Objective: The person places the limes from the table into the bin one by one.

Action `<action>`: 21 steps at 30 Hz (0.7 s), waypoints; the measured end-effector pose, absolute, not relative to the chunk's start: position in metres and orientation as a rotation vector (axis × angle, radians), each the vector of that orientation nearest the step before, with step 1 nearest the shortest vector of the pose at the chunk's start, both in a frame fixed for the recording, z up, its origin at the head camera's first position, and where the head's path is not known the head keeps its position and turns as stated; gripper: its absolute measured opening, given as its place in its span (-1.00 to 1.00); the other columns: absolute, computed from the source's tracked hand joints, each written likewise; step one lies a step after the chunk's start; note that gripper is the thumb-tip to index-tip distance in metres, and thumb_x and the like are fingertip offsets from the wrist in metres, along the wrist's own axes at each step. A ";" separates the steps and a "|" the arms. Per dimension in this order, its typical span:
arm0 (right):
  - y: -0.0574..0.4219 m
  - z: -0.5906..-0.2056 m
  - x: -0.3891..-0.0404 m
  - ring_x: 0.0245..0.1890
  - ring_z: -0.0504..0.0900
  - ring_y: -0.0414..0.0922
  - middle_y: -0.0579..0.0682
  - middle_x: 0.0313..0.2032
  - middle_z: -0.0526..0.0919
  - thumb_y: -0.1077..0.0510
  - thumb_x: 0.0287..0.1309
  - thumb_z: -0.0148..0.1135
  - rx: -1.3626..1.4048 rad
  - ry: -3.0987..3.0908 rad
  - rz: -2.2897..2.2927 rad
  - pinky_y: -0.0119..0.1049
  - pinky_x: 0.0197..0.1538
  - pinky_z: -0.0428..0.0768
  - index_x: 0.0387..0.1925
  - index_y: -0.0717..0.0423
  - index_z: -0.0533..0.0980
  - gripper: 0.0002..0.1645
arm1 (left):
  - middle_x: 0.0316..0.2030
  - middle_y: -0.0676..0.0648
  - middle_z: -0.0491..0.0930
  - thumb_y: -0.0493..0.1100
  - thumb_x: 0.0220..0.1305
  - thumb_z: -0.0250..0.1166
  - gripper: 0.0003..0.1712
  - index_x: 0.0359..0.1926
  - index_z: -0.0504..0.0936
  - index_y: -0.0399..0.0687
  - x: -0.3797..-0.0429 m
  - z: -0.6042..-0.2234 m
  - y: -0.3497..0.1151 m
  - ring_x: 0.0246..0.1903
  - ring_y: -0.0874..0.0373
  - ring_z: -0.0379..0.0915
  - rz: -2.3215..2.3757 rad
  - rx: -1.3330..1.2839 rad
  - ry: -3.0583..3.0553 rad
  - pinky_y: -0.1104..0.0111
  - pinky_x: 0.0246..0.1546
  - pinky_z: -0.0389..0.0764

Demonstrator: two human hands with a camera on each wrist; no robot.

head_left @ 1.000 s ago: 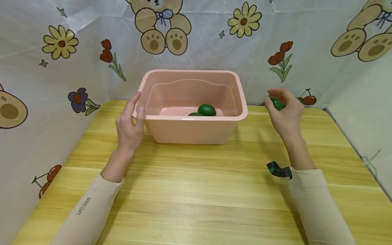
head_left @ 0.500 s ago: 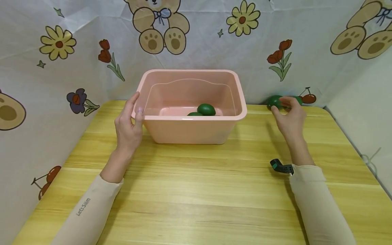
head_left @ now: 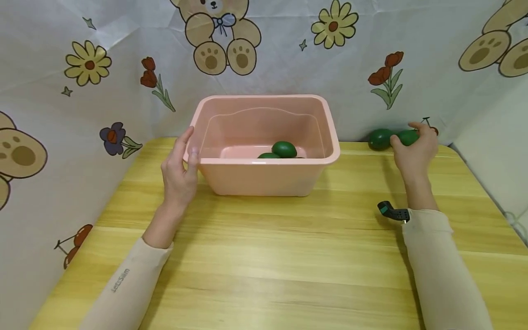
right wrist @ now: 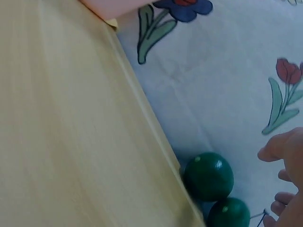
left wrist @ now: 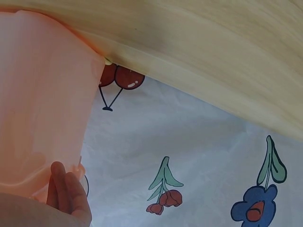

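Note:
My left hand (head_left: 179, 170) grips the left rim of a pink plastic bin (head_left: 264, 179), thumb at the front corner. In the left wrist view its fingers (left wrist: 66, 191) lie along the bin's outer wall. At the back right of the table, a smooth green oval fruit (head_left: 380, 139) sits beside a second green fruit (head_left: 407, 137). My right hand (head_left: 416, 153) reaches over the second one, thumb and fingers spread around it in the head view. The right wrist view shows a gap between the fingers and both fruits. Inside the bin lie green fruit (head_left: 284, 149), partly hidden by the front wall.
The wooden table (head_left: 280, 256) ends at the back against a white cloth (head_left: 346, 82) printed with bears and flowers. A pale wall (head_left: 495, 146) closes off the right side. A small black device (head_left: 393, 212) sticks out from my right cuff.
My right hand has moved from the left green fruit to the one on the right, leaving the first by the cloth. The left hand and the bin have stayed; the head view has shifted slightly.

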State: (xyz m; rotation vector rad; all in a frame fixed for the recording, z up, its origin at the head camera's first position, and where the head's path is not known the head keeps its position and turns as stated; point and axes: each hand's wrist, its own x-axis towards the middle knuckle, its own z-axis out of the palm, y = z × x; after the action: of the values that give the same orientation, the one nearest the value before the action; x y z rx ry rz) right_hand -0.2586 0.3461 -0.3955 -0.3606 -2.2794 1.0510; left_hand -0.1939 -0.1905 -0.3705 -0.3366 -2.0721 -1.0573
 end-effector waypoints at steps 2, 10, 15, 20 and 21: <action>0.354 -0.398 -0.263 0.43 0.31 0.18 0.26 0.40 0.40 0.06 0.36 0.23 -0.419 -2.288 1.076 0.00 0.56 0.14 0.48 0.17 0.37 -0.29 | 0.34 -0.12 0.60 0.17 0.50 -0.02 -0.30 0.43 0.54 -0.14 -0.194 -0.371 -0.190 0.31 -0.06 0.58 -1.060 -0.342 -2.067 -0.01 0.32 0.57; 0.377 -0.416 -0.273 0.56 0.19 0.12 0.17 0.54 0.30 0.00 0.40 0.22 -0.472 -2.389 1.119 -0.01 0.63 0.07 0.60 0.05 0.26 -0.19 | 0.36 -0.10 0.59 0.18 0.48 -0.03 -0.29 0.45 0.53 -0.12 -0.195 -0.370 -0.191 0.35 -0.03 0.54 -1.063 -0.338 -2.079 0.02 0.36 0.54; 0.380 -0.428 -0.280 0.57 0.19 0.15 0.21 0.54 0.31 0.03 0.37 0.26 -0.410 -2.404 1.069 0.00 0.64 0.06 0.57 0.09 0.31 -0.20 | 0.35 -0.09 0.60 0.18 0.47 -0.02 -0.30 0.44 0.54 -0.10 -0.194 -0.369 -0.193 0.34 -0.05 0.54 -1.073 -0.326 -2.080 0.01 0.36 0.55; 0.386 -0.435 -0.281 0.55 0.18 0.21 0.29 0.52 0.28 0.05 0.34 0.28 -0.415 -2.408 1.042 0.07 0.61 0.03 0.57 0.11 0.30 -0.17 | 0.35 -0.09 0.60 0.16 0.47 -0.02 -0.29 0.44 0.53 -0.11 -0.195 -0.371 -0.193 0.34 -0.03 0.55 -1.073 -0.327 -2.080 0.01 0.36 0.55; 0.388 -0.435 -0.281 0.55 0.16 0.20 0.28 0.53 0.27 0.03 0.34 0.28 -0.431 -2.410 1.048 0.07 0.62 0.02 0.58 0.09 0.29 -0.17 | 0.35 -0.10 0.60 0.16 0.47 -0.03 -0.29 0.44 0.53 -0.12 -0.195 -0.371 -0.192 0.34 -0.03 0.55 -1.071 -0.330 -2.082 0.02 0.36 0.55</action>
State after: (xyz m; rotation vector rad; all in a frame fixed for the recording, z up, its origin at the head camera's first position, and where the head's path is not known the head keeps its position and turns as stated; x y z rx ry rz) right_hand -0.2805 0.3877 -0.4352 -0.4313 -2.4102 1.0483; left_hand -0.1949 -0.1923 -0.3709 -0.3295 -2.0822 -1.0712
